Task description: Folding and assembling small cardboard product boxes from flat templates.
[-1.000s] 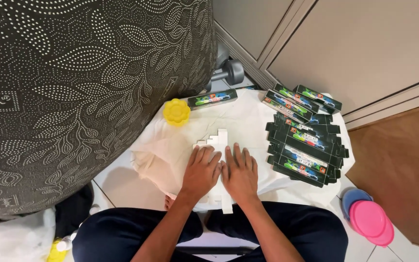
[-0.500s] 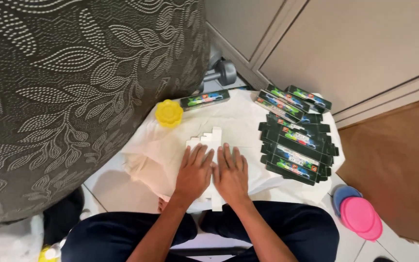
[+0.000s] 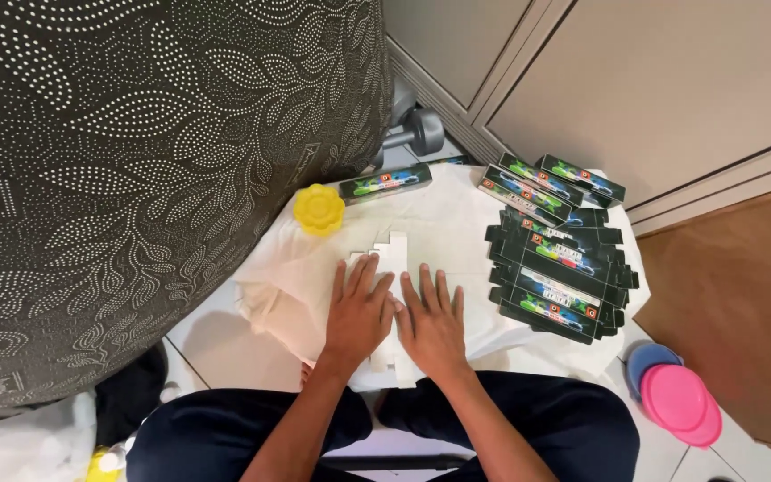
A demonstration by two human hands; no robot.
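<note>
White card lay flat under both of my hands: an unfolded box blank (image 3: 392, 259), plain side up, spread on the pale cloth (image 3: 457, 223) that covered the low counter in front of my knees. My left hand (image 3: 359, 312) and right hand (image 3: 432, 323) rested side by side on its near half, palms down, touching each other at the thumbs. The fingers (image 3: 360, 275) were stretched out straight and slightly spread, gripping nothing, only pressing the blank flat; its stepped far edge stuck out beyond the fingertips.

Judging from how things lay, the work was at an early stage for this piece. The blank showed no raised wall or closed flap that I could see. To the right, near my right hand but apart from it, sat a stack of flat dark printed blanks (image 3: 557, 281), and those were not yet formed either. Farther off, at the far right corner of the cloth, several folded-up dark boxes (image 3: 546, 183) lay together, and one more finished box (image 3: 385, 183) lay at the far left, just beside a yellow flower-shaped lid (image 3: 319, 209). So some boxes looked done, a good pile was left.

Off the counter, on the floor at the near right, lay a pink lid (image 3: 682, 403) over a blue one.
</note>
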